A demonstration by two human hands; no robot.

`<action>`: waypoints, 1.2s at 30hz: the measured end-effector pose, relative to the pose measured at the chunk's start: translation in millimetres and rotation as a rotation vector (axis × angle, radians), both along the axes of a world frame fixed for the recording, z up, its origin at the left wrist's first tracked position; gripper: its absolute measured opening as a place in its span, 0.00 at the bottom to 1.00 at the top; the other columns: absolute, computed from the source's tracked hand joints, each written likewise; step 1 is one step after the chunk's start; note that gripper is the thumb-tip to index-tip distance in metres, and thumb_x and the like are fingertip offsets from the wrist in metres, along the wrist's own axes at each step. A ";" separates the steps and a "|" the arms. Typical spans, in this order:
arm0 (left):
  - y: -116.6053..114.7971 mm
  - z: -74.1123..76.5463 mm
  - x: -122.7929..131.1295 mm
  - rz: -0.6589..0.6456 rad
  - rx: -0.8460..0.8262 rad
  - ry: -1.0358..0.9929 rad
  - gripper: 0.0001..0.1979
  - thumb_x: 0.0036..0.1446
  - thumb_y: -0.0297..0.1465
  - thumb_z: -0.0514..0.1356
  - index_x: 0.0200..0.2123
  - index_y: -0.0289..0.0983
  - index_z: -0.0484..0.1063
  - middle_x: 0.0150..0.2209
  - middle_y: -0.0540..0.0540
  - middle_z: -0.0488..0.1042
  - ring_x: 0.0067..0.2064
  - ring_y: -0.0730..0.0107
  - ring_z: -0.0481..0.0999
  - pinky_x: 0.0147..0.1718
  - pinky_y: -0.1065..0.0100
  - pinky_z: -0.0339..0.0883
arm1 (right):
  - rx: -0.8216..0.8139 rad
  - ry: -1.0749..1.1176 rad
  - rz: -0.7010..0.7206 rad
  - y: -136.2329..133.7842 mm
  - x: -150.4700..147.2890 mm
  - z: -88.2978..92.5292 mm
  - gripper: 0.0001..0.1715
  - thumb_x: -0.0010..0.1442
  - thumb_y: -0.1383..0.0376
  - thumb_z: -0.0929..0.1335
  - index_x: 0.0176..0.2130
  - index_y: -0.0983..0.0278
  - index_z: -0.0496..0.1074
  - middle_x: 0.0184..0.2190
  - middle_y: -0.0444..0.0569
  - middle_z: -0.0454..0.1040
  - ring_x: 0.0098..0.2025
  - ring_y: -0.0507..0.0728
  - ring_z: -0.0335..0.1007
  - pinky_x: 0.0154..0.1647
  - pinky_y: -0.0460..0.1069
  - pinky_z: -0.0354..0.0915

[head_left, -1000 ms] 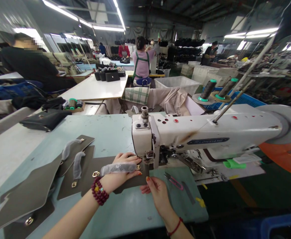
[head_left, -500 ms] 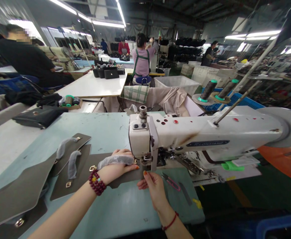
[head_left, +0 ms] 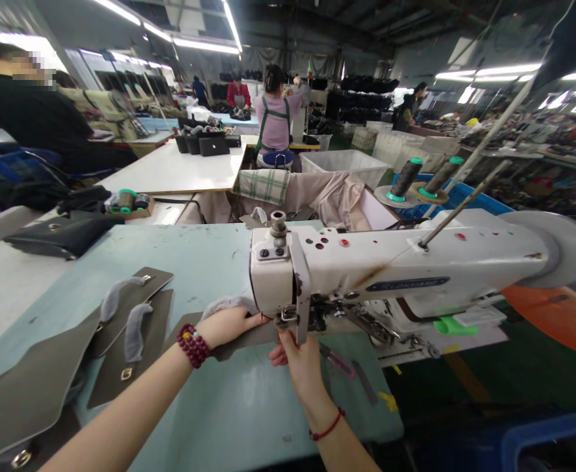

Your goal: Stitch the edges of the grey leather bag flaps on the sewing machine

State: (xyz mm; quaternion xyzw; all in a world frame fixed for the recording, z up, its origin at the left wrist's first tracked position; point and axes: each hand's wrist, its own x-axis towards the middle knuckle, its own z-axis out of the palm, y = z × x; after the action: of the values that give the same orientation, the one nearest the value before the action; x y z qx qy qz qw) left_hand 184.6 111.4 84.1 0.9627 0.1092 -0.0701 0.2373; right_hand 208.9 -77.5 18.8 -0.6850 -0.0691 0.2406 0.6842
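Observation:
A grey-brown bag panel (head_left: 251,339) lies on the sewing machine's bed, its right edge under the head of the white sewing machine (head_left: 273,282). A handle wrapped in clear plastic (head_left: 224,302) is fixed on it. My left hand (head_left: 231,326) rests flat on the panel beside this handle, thumb stretched toward the needle area; its other fingers are partly hidden. Close below the presser foot, my right hand (head_left: 302,364) pinches the panel's edge between thumb and finger. Pink-handled thread snips (head_left: 340,362) lie right of that hand.
Several similar panels (head_left: 46,367) with wrapped handles and gold buckles overlap at left. A black bag (head_left: 64,233) lies beyond them. Thread cones (head_left: 406,180) stand behind the machine. A blue bin (head_left: 554,439) is at lower right. Co-workers are further back.
My left hand has moved slightly forward, now covering more of the panel and handle. My right hand has shifted up closer to the presser foot. The view has turned slightly.

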 end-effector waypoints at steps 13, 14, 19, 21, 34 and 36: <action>-113.8 -79.6 -67.9 0.532 -1.178 -0.405 0.24 0.54 0.50 0.58 0.38 0.34 0.74 0.28 0.45 0.71 0.27 0.66 0.69 0.28 0.66 0.64 | -0.073 -0.141 0.020 -1.3 1.2 3.5 0.31 0.58 0.42 0.63 0.22 0.65 0.69 0.15 0.48 0.74 0.15 0.53 0.69 0.17 0.43 0.65; -112.2 -77.6 -57.7 0.557 -1.228 -0.411 0.25 0.53 0.51 0.58 0.36 0.33 0.74 0.27 0.45 0.71 0.28 0.67 0.68 0.29 0.66 0.63 | -0.083 -0.168 0.023 -2.2 1.9 4.6 0.30 0.58 0.43 0.63 0.22 0.64 0.69 0.14 0.48 0.73 0.15 0.53 0.69 0.18 0.43 0.65; -94.2 -66.2 -34.6 0.563 -1.213 -0.404 0.21 0.53 0.47 0.60 0.23 0.34 0.70 0.24 0.49 0.67 0.28 0.69 0.63 0.30 0.68 0.58 | -0.123 -0.261 -0.002 -2.0 3.9 6.2 0.31 0.60 0.44 0.63 0.19 0.64 0.68 0.12 0.46 0.69 0.14 0.51 0.65 0.18 0.42 0.60; -91.4 -67.1 -36.1 0.593 -1.178 -0.381 0.23 0.52 0.47 0.61 0.18 0.35 0.66 0.20 0.51 0.63 0.26 0.71 0.60 0.29 0.69 0.55 | -0.120 -0.255 0.000 -1.6 4.4 5.3 0.32 0.60 0.43 0.62 0.20 0.64 0.69 0.12 0.46 0.69 0.13 0.51 0.64 0.17 0.42 0.60; -97.3 -69.0 -32.1 0.657 -1.243 -0.340 0.24 0.49 0.50 0.61 0.17 0.38 0.60 0.18 0.55 0.54 0.23 0.74 0.52 0.23 0.70 0.48 | 0.002 -0.111 0.026 -16.4 -5.0 4.9 0.31 0.59 0.42 0.62 0.31 0.67 0.73 0.24 0.52 0.78 0.21 0.54 0.73 0.22 0.44 0.66; -99.3 -68.2 -31.6 0.649 -1.294 -0.350 0.23 0.49 0.49 0.61 0.19 0.37 0.63 0.20 0.54 0.58 0.24 0.74 0.55 0.24 0.71 0.53 | 0.006 -0.126 0.027 -12.7 -4.8 5.0 0.30 0.59 0.43 0.63 0.28 0.67 0.72 0.22 0.51 0.77 0.20 0.53 0.72 0.22 0.43 0.66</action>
State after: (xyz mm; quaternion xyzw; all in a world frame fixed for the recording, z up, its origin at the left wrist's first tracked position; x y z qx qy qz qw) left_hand 153.0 12.1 15.9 0.5470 0.2857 0.1077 0.7795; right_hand 204.1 -90.2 23.8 -0.6958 -0.1219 0.2060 0.6772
